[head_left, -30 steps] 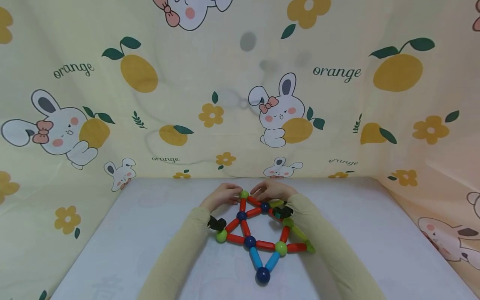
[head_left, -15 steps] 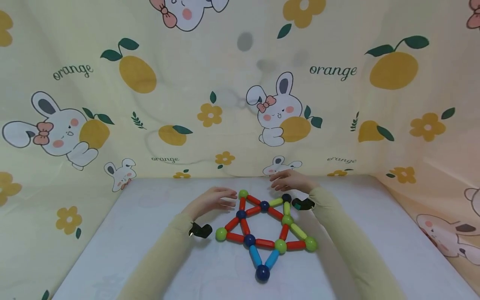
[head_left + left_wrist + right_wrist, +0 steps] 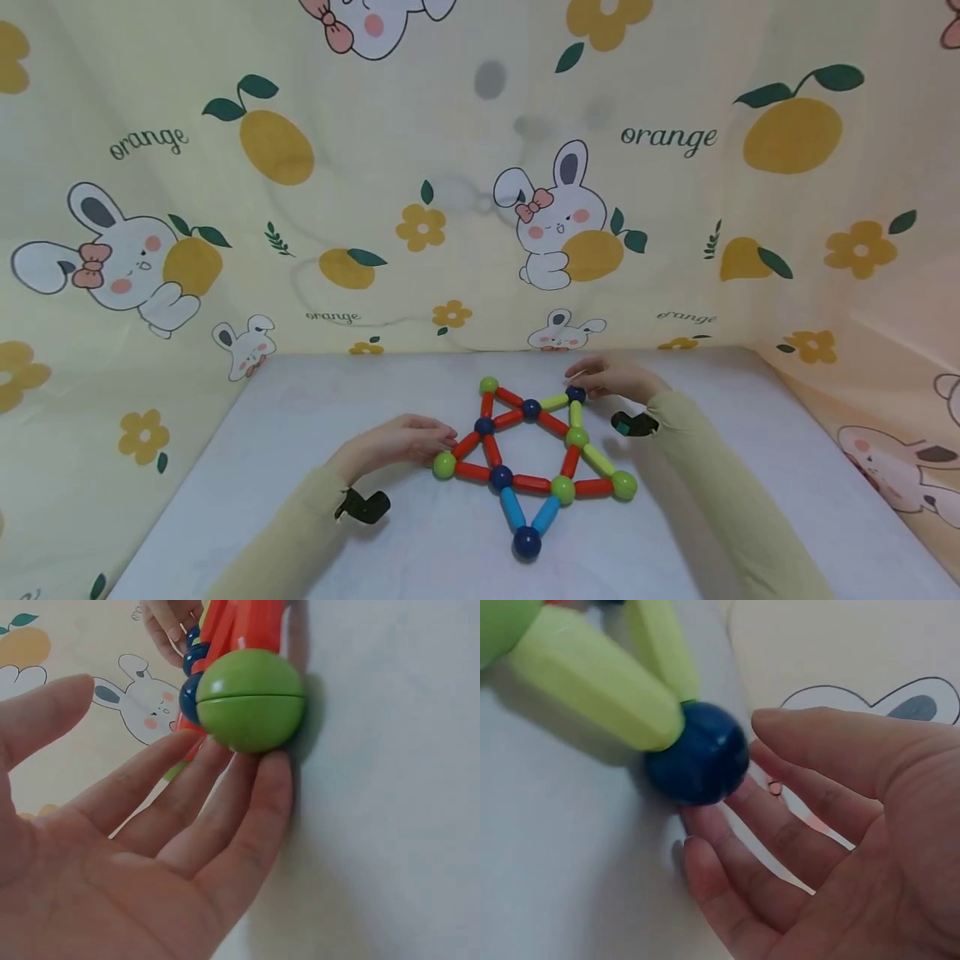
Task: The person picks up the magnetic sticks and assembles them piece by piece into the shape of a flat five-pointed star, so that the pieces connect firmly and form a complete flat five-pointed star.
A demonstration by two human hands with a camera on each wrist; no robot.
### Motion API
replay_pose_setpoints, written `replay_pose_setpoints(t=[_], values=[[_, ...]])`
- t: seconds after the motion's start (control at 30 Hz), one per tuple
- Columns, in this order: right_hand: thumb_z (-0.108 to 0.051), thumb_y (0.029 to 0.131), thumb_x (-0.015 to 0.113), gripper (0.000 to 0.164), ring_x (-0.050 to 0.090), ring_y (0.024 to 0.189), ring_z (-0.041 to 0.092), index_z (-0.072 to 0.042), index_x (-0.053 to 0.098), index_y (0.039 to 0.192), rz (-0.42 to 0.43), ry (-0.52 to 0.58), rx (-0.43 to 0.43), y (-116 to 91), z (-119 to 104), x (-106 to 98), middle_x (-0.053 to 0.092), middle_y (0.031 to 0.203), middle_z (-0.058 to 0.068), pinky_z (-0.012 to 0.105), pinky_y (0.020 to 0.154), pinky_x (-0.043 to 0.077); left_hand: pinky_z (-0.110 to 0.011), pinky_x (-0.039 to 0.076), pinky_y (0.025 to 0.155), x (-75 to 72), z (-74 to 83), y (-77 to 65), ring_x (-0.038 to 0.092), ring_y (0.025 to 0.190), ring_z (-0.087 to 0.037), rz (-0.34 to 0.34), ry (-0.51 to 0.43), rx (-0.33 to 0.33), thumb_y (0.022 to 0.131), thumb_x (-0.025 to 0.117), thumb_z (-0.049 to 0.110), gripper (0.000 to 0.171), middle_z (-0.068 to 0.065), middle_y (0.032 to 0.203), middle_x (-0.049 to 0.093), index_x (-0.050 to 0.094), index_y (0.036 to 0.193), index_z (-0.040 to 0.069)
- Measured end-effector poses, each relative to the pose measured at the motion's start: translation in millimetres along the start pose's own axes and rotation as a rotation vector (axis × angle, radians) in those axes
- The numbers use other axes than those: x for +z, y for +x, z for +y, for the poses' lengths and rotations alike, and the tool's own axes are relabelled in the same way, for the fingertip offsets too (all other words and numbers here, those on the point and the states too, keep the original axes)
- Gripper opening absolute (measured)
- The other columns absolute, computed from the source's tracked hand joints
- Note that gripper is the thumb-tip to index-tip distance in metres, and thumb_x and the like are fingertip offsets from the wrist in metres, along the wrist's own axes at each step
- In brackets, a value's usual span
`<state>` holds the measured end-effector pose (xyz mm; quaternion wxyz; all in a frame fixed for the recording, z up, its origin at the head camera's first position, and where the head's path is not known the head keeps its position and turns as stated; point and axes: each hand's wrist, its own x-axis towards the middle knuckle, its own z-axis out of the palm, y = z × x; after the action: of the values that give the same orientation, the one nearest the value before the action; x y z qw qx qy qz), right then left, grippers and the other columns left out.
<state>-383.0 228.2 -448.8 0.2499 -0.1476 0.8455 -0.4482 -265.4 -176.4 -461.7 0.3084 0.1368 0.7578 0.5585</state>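
A flat star-shaped figure of rods and balls lies on the white table. My left hand (image 3: 397, 447) is at its left point, fingers extended and thumb held apart, with fingertips right at a green ball (image 3: 251, 700). At the far right point is my right hand (image 3: 617, 380); its loosely bent fingers touch or nearly touch a dark blue ball (image 3: 697, 754), the thumb beside it. Two yellow-green rods (image 3: 592, 679) run into that blue ball. Red rods (image 3: 531, 483) form most of the middle, and two light blue rods (image 3: 513, 508) meet at the near navy ball (image 3: 527, 543).
The white table (image 3: 300, 417) reaches back to a cream curtain (image 3: 420, 108) printed with rabbits and oranges, which also hangs at both sides. A black wrist camera (image 3: 363, 505) sits on the left wrist, another camera (image 3: 633, 423) on the right.
From the figure's far top point, my hands have parted. The left hand came nearer and left to the green ball; the right went right to the blue ball. The figure stays about in place.
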Motion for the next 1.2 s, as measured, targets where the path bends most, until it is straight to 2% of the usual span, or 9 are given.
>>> replay_pose_setpoints(t=[0.17,0.37,0.57,0.7,0.87,1.07,1.2], values=[[-0.016,0.095,0.061,0.04,0.058,0.099,0.026,-0.001,0.054,0.131,-0.024,0.035,-0.04,0,10,2,0.062,0.12,0.011,0.038,0.087,0.051,-0.04,0.049,0.093,7.1,-4.7,-6.5,0.06,0.108,-0.024,0.026,0.082,0.039,0.09,0.067,0.021,0.043,-0.007,0.122,0.061,0.058,0.129,0.006],[-0.012,0.094,0.061,0.041,0.057,0.104,0.026,-0.001,0.052,0.133,-0.038,0.015,-0.071,-6,17,3,0.058,0.126,0.014,0.037,0.089,0.05,-0.037,0.052,0.089,18.3,-5.9,-2.4,0.063,0.104,-0.025,0.123,0.121,0.098,0.083,0.073,0.006,0.043,-0.009,0.116,0.063,0.06,0.123,0.002],[-0.012,0.094,0.062,0.038,0.056,0.102,0.026,-0.002,0.056,0.13,0.044,-0.03,-0.092,-19,27,6,0.059,0.122,0.013,0.034,0.086,0.051,-0.037,0.054,0.085,21.3,-3.1,5.2,0.063,0.1,-0.025,0.23,0.183,0.117,0.082,0.075,0.007,0.039,-0.011,0.113,0.064,0.062,0.117,0.0],[-0.014,0.094,0.061,0.037,0.055,0.101,0.027,-0.001,0.056,0.128,0.124,-0.025,-0.066,-31,34,11,0.058,0.122,0.015,0.034,0.085,0.051,-0.036,0.054,0.084,16.4,-0.1,16.5,0.062,0.097,-0.024,0.318,0.208,0.115,0.083,0.074,0.007,0.034,-0.008,0.108,0.064,0.063,0.114,0.0],[-0.015,0.093,0.063,0.034,0.056,0.1,0.026,-0.003,0.059,0.125,0.226,0.002,-0.027,-41,41,16,0.06,0.12,0.013,0.034,0.08,0.052,-0.035,0.054,0.084,6.4,1.1,37.1,0.061,0.095,-0.022,0.425,0.226,0.091,0.084,0.073,0.006,0.03,-0.005,0.106,0.065,0.065,0.113,0.003],[-0.017,0.093,0.063,0.034,0.056,0.104,0.029,-0.002,0.059,0.124,0.287,-0.006,-0.02,-43,41,22,0.061,0.118,0.014,0.036,0.081,0.051,-0.035,0.052,0.085,-6.6,0.2,57.8,0.06,0.096,-0.021,0.525,0.244,0.07,0.085,0.072,0.007,0.028,-0.005,0.105,0.065,0.065,0.112,0.004],[-0.018,0.094,0.063,0.034,0.055,0.106,0.029,-0.004,0.059,0.124,0.316,0.005,0.005,-37,39,24,0.06,0.119,0.013,0.036,0.084,0.05,-0.034,0.053,0.084,-16.3,-0.9,67.7,0.06,0.095,-0.022,0.57,0.175,0.056,0.085,0.072,0.008,0.029,-0.006,0.105,0.065,0.065,0.113,0.002]])
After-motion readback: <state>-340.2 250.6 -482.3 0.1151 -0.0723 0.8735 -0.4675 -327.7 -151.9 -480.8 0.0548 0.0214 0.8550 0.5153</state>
